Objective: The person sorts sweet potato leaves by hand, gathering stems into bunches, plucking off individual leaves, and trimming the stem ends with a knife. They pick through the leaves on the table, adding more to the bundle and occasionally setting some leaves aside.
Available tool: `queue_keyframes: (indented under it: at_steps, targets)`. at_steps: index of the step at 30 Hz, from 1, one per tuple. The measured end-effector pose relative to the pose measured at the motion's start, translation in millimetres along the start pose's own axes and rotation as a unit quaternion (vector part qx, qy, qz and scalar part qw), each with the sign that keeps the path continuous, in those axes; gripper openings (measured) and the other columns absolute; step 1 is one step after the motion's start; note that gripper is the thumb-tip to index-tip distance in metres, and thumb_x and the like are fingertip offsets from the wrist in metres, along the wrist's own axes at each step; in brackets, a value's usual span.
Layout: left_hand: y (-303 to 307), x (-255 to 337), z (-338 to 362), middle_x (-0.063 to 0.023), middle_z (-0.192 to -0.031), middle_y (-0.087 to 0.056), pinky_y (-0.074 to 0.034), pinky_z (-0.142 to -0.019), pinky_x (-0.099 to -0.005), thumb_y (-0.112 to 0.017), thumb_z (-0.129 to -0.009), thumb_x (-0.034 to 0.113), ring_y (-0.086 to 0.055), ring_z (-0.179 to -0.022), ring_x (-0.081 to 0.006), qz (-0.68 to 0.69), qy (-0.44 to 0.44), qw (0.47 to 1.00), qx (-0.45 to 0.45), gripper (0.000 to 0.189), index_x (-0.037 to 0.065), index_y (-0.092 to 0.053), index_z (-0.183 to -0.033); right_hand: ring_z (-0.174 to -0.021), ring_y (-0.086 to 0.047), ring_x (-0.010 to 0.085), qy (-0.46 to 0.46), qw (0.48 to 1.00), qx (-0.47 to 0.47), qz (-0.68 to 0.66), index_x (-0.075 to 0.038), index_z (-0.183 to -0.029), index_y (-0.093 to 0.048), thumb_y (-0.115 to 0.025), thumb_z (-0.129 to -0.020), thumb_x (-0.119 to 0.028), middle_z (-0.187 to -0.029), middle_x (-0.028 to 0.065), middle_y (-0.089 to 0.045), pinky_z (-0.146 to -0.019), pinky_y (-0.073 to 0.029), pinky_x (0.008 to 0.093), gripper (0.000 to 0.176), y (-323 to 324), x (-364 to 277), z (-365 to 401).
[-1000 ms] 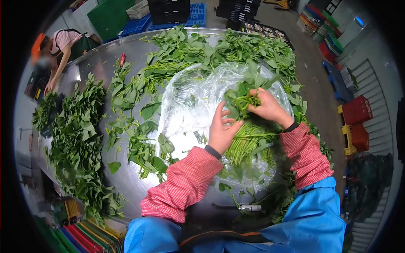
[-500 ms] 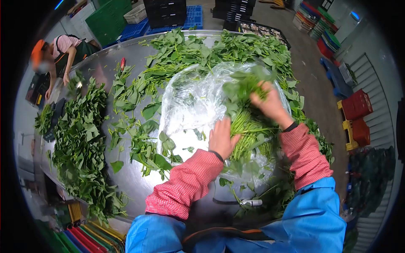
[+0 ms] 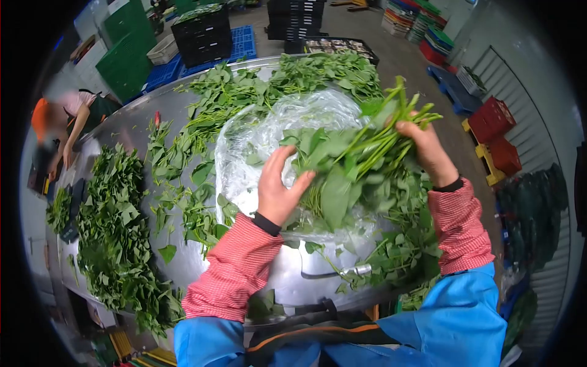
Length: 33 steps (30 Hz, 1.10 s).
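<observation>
A bunch of leafy green stems [image 3: 373,153] is gripped in my right hand [image 3: 425,150], its cut ends pointing up and right and its leaves hanging left. My left hand [image 3: 281,189] is cupped beside those leaves, thumb and fingers apart. Below both hands lies a crumpled clear plastic sheet [image 3: 235,131], with more green stems on it, partly hidden by the held bunch. Loose leafy stems [image 3: 189,208] lie to the left of the plastic on the metal table [image 3: 183,266].
A long heap of greens [image 3: 116,226] covers the table's left side, and more greens [image 3: 330,73] line the far edge. A silver-ended object [image 3: 358,270] lies near me. Another person [image 3: 76,125] leans in at far left. Black crates [image 3: 202,37] stand beyond the table.
My right hand has lifted its bunch and turned it so the stem ends point up and right. My left hand has left the stems on the plastic and moved up and left, fingers spread.
</observation>
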<state>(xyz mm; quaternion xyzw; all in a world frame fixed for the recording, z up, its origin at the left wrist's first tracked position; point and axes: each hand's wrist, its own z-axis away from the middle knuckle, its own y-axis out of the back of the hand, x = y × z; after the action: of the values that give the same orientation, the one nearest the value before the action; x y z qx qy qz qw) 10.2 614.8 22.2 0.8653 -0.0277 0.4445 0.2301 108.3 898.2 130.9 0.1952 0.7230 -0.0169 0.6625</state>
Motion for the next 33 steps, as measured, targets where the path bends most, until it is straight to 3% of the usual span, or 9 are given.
queue_keyframes:
  at_steps: [6, 8, 9, 11, 13, 16, 22, 24, 33]
  targets:
    - [6.2, 34.8, 15.2, -0.0162, -0.134, -0.049, -0.035, -0.105, -0.0326, -0.08, -0.073, 0.035, -0.046, -0.124, -0.0235, 0.319, 0.116, 0.92, -0.194, 0.088, 0.0, -0.035, -0.14, -0.085, -0.06, 0.0131, -0.096, 0.973, -0.119, -0.171, -0.001, -0.106, -0.063, -0.06, -0.086, -0.024, -0.097, 0.0057, -0.065, -0.076, -0.048, 0.0265, 0.03, -98.1, 9.9, 59.3]
    - [18.5, 59.4, 22.6, -0.0137, -0.133, -0.048, -0.037, -0.102, -0.0319, -0.08, -0.074, 0.03, -0.046, -0.122, -0.0213, 0.398, 0.153, 0.851, -0.308, 0.087, 0.001, -0.033, -0.142, -0.086, -0.059, 0.0134, -0.006, 0.982, -0.136, -0.132, 0.0, -0.101, -0.064, -0.059, -0.088, -0.027, -0.097, 0.0054, -0.065, -0.075, -0.048, 0.0297, 0.029, -131.5, 24.3, 66.9]
    - [5.9, 58.7, 43.2, -0.0091, -0.124, -0.054, -0.041, -0.097, -0.0316, -0.08, -0.075, 0.022, -0.05, -0.113, -0.0184, 0.447, 0.124, 0.865, -0.193, 0.076, 0.003, -0.041, -0.137, -0.083, -0.06, 0.0168, 0.016, 0.993, -0.099, -0.067, -0.001, -0.097, -0.064, -0.059, -0.089, -0.032, -0.094, 0.0072, -0.065, -0.073, -0.048, 0.0323, 0.033, -148.6, 15.7, 74.7]
    - [16.8, 47.1, 62.0, -0.0067, -0.119, -0.056, -0.043, -0.093, -0.0315, -0.079, -0.075, 0.019, -0.052, -0.108, -0.0165, 0.446, 0.2, 0.828, -0.276, 0.068, 0.002, -0.046, -0.131, -0.079, -0.061, 0.0234, 0.134, 0.981, -0.039, 0.138, -0.001, -0.091, -0.064, -0.057, -0.088, -0.042, -0.086, 0.0106, -0.064, -0.07, -0.047, 0.0364, 0.042, -166.7, 3.2, 83.2]
    - [21.3, 54.0, 77.0, -0.0048, -0.11, -0.058, -0.046, -0.088, -0.0316, -0.077, -0.076, 0.014, -0.055, -0.1, -0.0151, 0.43, 0.22, 0.822, -0.3, 0.054, 0.002, -0.051, -0.121, -0.075, -0.061, 0.0295, 0.307, 0.862, 0.007, 0.402, -0.001, -0.088, -0.064, -0.054, -0.087, -0.053, -0.078, 0.0138, -0.063, -0.067, -0.046, 0.0394, 0.052, -166.9, 2.7, 76.3]
    - [26.2, 50.6, 95.8, -0.0038, -0.115, -0.055, -0.043, -0.091, -0.0312, -0.077, -0.075, 0.016, -0.053, -0.104, -0.0149, 0.39, 0.271, 0.823, -0.313, 0.062, 0.002, -0.047, -0.127, -0.072, -0.056, 0.0388, 0.027, 0.901, -0.179, 0.395, 0.0, -0.082, -0.06, -0.056, -0.087, -0.044, -0.079, 0.0206, -0.06, -0.063, -0.043, 0.0468, 0.045, -166.8, 6.1, 88.1]
    - [104.3, 3.2, 97.6, -0.0086, -0.071, -0.062, -0.049, -0.061, -0.0307, -0.068, -0.072, 0.01, -0.059, -0.064, -0.016, -0.14, 0.127, 0.931, -0.313, 0.017, 0.002, -0.062, -0.085, -0.071, -0.061, 0.0353, -0.025, 0.897, -0.135, 0.42, -0.002, -0.081, -0.063, -0.058, -0.085, -0.041, -0.07, 0.0178, -0.061, -0.065, -0.048, 0.043, 0.039, -117.1, 60.4, 168.5]
    - [116.4, -7.1, 104.7, -0.0148, -0.076, -0.065, -0.052, -0.067, -0.0369, -0.067, -0.073, 0.016, -0.065, -0.072, -0.0264, -0.174, 0.175, 0.912, -0.329, 0.02, 0.001, -0.064, -0.088, -0.078, -0.06, 0.0323, 0.055, 0.847, -0.13, 0.513, -0.004, -0.081, -0.062, -0.061, -0.079, -0.023, -0.077, 0.014, -0.06, -0.067, -0.049, 0.0412, 0.019, -115.6, 116.2, 210.2]
    - [73.6, -17.3, 160.9, -0.0039, -0.081, -0.065, -0.048, -0.067, -0.0283, -0.069, -0.078, 0.008, -0.058, -0.072, -0.0122, 0.068, 0.358, 0.855, -0.37, 0.022, -0.001, -0.063, -0.096, -0.081, -0.054, 0.0337, 0.067, 0.872, -0.104, 0.473, -0.004, -0.082, -0.053, -0.06, -0.07, -0.01, -0.083, 0.0114, -0.052, -0.073, -0.047, 0.041, 0.015, -144.3, 155.7, 258.3]
